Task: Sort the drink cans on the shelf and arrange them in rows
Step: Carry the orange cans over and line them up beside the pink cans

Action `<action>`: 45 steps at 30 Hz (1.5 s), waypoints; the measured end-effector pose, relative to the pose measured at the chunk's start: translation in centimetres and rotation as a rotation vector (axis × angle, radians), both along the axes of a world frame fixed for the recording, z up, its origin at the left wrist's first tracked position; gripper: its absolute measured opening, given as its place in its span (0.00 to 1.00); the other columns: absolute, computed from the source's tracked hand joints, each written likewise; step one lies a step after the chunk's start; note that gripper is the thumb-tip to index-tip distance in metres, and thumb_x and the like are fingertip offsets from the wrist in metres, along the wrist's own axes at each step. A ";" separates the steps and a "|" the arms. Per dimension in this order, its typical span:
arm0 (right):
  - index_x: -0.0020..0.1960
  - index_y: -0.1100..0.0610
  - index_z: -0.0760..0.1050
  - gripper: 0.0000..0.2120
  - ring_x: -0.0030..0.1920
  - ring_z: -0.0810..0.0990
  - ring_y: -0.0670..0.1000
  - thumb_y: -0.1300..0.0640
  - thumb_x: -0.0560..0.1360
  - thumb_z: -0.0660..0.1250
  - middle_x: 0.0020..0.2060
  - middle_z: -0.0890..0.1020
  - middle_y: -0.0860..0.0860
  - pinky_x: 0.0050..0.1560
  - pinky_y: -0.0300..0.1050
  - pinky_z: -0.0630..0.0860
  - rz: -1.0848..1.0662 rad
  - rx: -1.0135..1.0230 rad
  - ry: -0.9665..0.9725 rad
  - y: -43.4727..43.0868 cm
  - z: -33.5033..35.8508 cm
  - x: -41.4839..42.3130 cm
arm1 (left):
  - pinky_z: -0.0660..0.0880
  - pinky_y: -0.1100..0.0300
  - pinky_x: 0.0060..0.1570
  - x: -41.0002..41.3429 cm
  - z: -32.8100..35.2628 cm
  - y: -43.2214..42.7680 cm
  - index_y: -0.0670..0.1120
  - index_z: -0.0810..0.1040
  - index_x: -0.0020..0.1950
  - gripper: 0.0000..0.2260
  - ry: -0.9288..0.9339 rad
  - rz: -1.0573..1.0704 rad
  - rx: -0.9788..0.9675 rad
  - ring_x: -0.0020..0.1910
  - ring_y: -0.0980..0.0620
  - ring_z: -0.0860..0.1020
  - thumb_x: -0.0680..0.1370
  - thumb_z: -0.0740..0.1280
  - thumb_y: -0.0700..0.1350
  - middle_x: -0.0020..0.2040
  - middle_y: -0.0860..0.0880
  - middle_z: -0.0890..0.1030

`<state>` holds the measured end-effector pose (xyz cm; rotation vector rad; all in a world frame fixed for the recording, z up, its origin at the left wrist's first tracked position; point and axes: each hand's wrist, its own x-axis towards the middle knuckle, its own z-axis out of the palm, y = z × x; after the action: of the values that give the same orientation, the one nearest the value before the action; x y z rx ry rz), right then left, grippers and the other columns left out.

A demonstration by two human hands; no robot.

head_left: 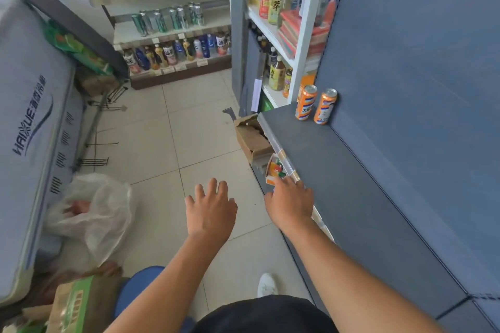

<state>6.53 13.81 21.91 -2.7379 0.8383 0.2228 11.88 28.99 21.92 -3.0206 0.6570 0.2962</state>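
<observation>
The right hand reaches down past the front edge of the grey shelf, its fingers curled over the lip toward a small open carton of bright red, green and orange packs on the level beneath; whether it grips anything there cannot be told. The left hand hangs empty over the tiled floor, palm down, fingers spread. At the far end of the shelf, two orange drink cans stand upright side by side near the back panel, well apart from both hands. Below that end, an open cardboard box sits on the floor with torn card inside. To the left, a clear plastic bag lies slumped against a grey chest freezer, something pinkish inside it.
</observation>
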 end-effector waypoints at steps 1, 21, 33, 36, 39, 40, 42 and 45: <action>0.64 0.54 0.72 0.15 0.62 0.75 0.57 0.52 0.80 0.57 0.63 0.78 0.54 0.59 0.52 0.70 -0.003 -0.004 0.006 -0.8 0.0 1.1 | 0.67 0.50 0.62 1.1 0.0 -0.8 0.49 0.62 0.73 0.20 0.009 0.009 -0.006 0.67 0.45 0.67 0.83 0.53 0.54 0.73 0.51 0.65; 0.70 0.52 0.70 0.20 0.62 0.75 0.57 0.52 0.79 0.57 0.64 0.77 0.52 0.58 0.50 0.68 -0.466 0.074 0.045 -12.5 -2.4 23.8 | 0.63 0.48 0.70 28.5 -2.3 -12.9 0.50 0.57 0.77 0.22 0.143 -0.360 0.000 0.74 0.45 0.62 0.84 0.50 0.55 0.77 0.51 0.59; 0.73 0.51 0.67 0.22 0.64 0.74 0.57 0.53 0.79 0.58 0.67 0.75 0.52 0.59 0.49 0.68 -0.785 0.234 0.035 -20.7 -6.2 28.3 | 0.67 0.52 0.63 38.1 -4.8 -25.5 0.51 0.65 0.70 0.17 0.245 -0.608 0.015 0.66 0.48 0.69 0.82 0.55 0.52 0.70 0.53 0.68; 0.73 0.53 0.66 0.23 0.63 0.74 0.58 0.53 0.79 0.58 0.68 0.74 0.52 0.58 0.49 0.69 -0.852 0.264 0.000 -23.6 -7.7 29.1 | 0.66 0.52 0.64 39.2 -5.5 -29.0 0.51 0.65 0.70 0.17 0.268 -0.657 0.058 0.68 0.48 0.67 0.82 0.55 0.52 0.70 0.53 0.68; 0.74 0.54 0.64 0.25 0.64 0.74 0.58 0.53 0.78 0.60 0.69 0.73 0.53 0.59 0.49 0.69 -0.904 0.331 -0.037 -25.6 -9.1 30.2 | 0.66 0.51 0.65 40.6 -5.6 -31.9 0.51 0.64 0.71 0.17 0.248 -0.698 0.077 0.69 0.48 0.67 0.82 0.55 0.52 0.71 0.53 0.67; 0.75 0.54 0.63 0.25 0.64 0.74 0.58 0.53 0.78 0.60 0.69 0.73 0.53 0.59 0.49 0.69 -0.915 0.348 -0.045 -26.1 -9.5 30.6 | 0.66 0.51 0.66 41.3 -5.6 -32.8 0.51 0.64 0.71 0.18 0.241 -0.712 0.077 0.69 0.48 0.67 0.82 0.56 0.51 0.72 0.53 0.67; 0.76 0.54 0.61 0.27 0.65 0.74 0.58 0.53 0.78 0.62 0.69 0.73 0.54 0.60 0.50 0.69 -0.947 0.385 -0.074 -27.0 -10.1 31.3 | 0.66 0.50 0.66 42.5 -5.9 -34.4 0.50 0.66 0.70 0.17 0.231 -0.736 0.074 0.69 0.47 0.67 0.82 0.57 0.51 0.72 0.52 0.68; 0.77 0.55 0.59 0.30 0.67 0.73 0.59 0.52 0.77 0.65 0.71 0.71 0.55 0.62 0.51 0.70 -1.037 0.477 -0.171 -27.7 -11.5 32.4 | 0.67 0.51 0.64 44.0 -6.7 -36.7 0.49 0.67 0.68 0.16 0.232 -0.774 0.072 0.67 0.47 0.68 0.81 0.58 0.50 0.70 0.52 0.69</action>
<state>38.89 -13.84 10.39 -1.5925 1.7240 -0.0322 55.84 -7.68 15.24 -2.4248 1.6903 0.5988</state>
